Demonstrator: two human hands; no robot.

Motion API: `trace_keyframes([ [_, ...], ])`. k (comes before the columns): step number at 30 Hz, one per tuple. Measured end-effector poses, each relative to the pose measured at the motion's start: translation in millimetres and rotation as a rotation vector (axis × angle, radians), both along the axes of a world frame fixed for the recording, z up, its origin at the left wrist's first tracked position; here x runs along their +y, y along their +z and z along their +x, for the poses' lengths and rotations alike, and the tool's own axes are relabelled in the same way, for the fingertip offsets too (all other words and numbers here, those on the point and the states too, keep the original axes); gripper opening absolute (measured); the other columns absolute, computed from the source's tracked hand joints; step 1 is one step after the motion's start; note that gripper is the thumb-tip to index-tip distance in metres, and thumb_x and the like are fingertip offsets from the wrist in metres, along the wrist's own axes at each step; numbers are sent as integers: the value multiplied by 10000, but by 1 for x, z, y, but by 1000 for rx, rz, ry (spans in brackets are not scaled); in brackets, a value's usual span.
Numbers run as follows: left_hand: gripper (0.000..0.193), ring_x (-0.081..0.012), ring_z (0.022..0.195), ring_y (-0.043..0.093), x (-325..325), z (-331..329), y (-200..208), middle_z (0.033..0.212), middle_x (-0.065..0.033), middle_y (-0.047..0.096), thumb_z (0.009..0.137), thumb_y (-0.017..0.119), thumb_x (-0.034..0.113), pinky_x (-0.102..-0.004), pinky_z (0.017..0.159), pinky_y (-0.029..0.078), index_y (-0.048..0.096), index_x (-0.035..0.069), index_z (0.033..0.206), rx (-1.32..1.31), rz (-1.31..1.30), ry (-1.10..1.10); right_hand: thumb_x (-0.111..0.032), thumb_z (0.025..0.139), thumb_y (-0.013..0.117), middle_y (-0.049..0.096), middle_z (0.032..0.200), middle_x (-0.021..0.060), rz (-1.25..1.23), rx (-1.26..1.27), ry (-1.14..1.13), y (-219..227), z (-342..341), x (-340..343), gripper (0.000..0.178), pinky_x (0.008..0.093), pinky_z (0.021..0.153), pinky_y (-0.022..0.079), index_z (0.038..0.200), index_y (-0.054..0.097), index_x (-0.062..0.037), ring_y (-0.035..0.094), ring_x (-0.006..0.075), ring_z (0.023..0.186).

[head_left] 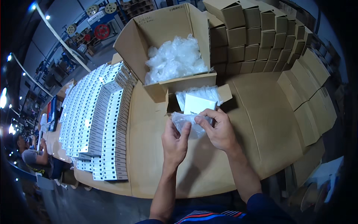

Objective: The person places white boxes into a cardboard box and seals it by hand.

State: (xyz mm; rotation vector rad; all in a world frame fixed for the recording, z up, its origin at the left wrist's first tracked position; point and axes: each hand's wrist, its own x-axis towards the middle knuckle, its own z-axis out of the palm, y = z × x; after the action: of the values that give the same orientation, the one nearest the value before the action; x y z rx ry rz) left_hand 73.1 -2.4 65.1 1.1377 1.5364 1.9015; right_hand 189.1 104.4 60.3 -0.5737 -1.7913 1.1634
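A flat white box [199,103] with dark print is held in front of me, its lower part at the mouth of a clear plastic bag [182,118]. My left hand [173,143] is closed on the bag, thumb pointing up along its front. With thumb and fingers my right hand [220,130] pinches the box's right lower corner, with some of the bag's film beside it. Just beyond both hands stands a small open carton [171,103] with several plastic-wrapped items [203,92] lined up inside.
A large open carton [164,89] full of clear plastic bags [175,58] stands behind the small one. Stacked white boxes [89,115] fill the table's left. Brown cartons [253,41] are piled at the back right, with folded cardboard [309,97] nearer. Another person [35,155] sits far left.
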Motion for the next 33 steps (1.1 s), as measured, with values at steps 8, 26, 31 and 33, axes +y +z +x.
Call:
trace_keyframes([
  [8, 296, -49, 687, 440, -46, 2, -33, 723, 39, 519, 1086, 514, 208, -247, 611, 396, 602, 13, 881, -41, -256, -137, -296, 994, 696, 577, 756, -22, -418, -72, 52, -39, 47, -34, 320, 260, 619, 414, 861, 687, -5, 466, 62, 678],
  [26, 185, -20, 501, 413, -73, -13, -64, 593, 42, 501, 1075, 522, 173, -240, 447, 306, 610, 24, 1010, -73, -339, -16, -305, 1028, 637, 656, 859, 32, -560, -34, 19, -85, 40, -76, 337, 249, 730, 476, 923, 690, 11, 590, 89, 792],
  [31, 463, -156, 945, 627, -78, -42, -75, 1054, -110, 653, 917, 726, 107, -279, 698, 479, 545, 83, 1343, 526, -111, 143, -229, 1032, 617, 657, 877, 38, -1080, 358, -10, -73, 30, -73, 246, 279, 744, 514, 906, 657, -22, 625, 107, 803],
  [33, 587, -267, 1200, 571, -77, -43, -59, 1282, -149, 600, 794, 813, 91, -385, 861, 502, 597, 92, 1340, 613, -98, 85, -228, 1034, 611, 655, 880, 37, -1142, 363, 13, -70, 32, -74, 243, 278, 757, 522, 902, 652, -28, 636, 113, 813],
])
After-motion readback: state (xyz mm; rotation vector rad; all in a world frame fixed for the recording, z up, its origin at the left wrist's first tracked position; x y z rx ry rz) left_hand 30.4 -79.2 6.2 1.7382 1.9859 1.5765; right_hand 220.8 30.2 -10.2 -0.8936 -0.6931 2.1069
